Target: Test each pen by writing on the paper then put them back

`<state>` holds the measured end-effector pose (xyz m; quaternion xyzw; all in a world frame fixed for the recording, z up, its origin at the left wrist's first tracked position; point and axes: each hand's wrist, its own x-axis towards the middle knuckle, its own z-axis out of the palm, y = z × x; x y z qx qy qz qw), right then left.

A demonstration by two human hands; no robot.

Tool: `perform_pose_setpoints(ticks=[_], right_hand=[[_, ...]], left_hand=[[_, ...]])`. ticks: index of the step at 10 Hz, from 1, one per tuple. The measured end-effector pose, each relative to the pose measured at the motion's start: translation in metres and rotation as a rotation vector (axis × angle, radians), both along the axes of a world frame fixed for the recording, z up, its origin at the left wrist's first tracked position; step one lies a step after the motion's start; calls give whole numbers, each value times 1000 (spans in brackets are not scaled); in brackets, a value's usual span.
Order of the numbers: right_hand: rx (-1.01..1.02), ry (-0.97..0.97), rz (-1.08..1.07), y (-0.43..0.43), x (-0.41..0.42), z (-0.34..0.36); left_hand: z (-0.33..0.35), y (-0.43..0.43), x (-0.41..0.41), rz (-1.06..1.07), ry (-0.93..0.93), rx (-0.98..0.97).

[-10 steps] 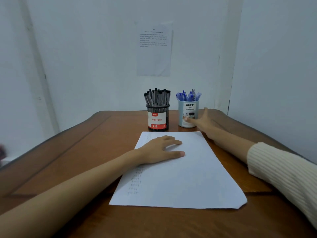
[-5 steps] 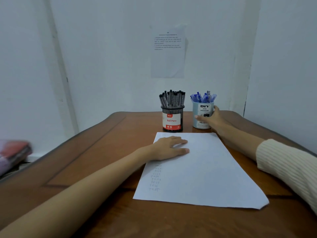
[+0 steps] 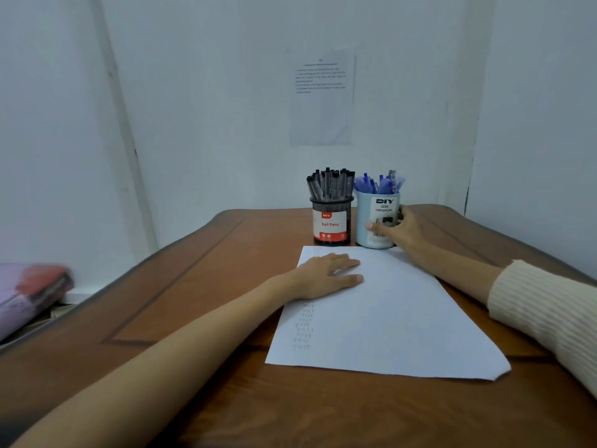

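Head view is looking down on a brown wooden bench (image 3: 193,286), and no pen is out of its holder yet. The right grip (image 3: 395,232) is wrapping round the pale blue cup (image 3: 371,218), with the thumb lying across its printed front and the fingers curling behind its right side. It is holding the cup itself, not a pen. The cup is standing near the far edge of the bench, just beyond the far edge of the paper (image 3: 403,318). It is just beside the black mesh holder (image 3: 331,223) on its left, and whether the two are touching I cannot tell. Blue pens (image 3: 379,184) are sticking up from the cup, above the right grip and apart from it. Black pens (image 3: 329,185) are filling the mesh holder. The left grip (image 3: 326,274) is lying spread and flat on the paper's far left corner, pressing the sheet to the bench. Faint rows of small marks (image 3: 303,328) are running down the paper's left margin, too faint to read.

Judging from this, the step in hand is steadying or shifting the blue cup ahead of drawing a pen. The next move is calling for the right grip to release the cup wall and rise to the pen tops. There it should pinch one pen clear of its neighbours without tipping the cup, with the left grip pinning the sheet for writing.
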<state>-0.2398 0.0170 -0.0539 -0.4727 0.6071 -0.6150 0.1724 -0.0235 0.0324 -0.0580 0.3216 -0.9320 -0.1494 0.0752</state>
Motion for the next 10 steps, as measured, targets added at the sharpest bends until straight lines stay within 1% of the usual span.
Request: perform_pose_setpoints(ticks=[2,3,4,5,6,7,9,10], right_hand=[[-9,11,-35,17,4,2],[-3,10,-4,19,0,-1],[17,9,48,20,0,-1],[98,7,58,16,-2,-5],[293,232,-94,14,-4,-14],[406,480,-121,28,1,-12],[678,836,20,93,37,-4],[711,837,66,117,46,7]], left_hand=[[0,-2,0,-10,-3,-13],[0,0,-1,-12,-13,-15],[0,-1,0,-13,7,-26],[0,-2,2,12,61,-83],[2,-3,5,75,84,-146],[3,-6,8,102,54,-184],[15,7,4,109,-55,-165],[24,22,-1,82,-144,-141]])
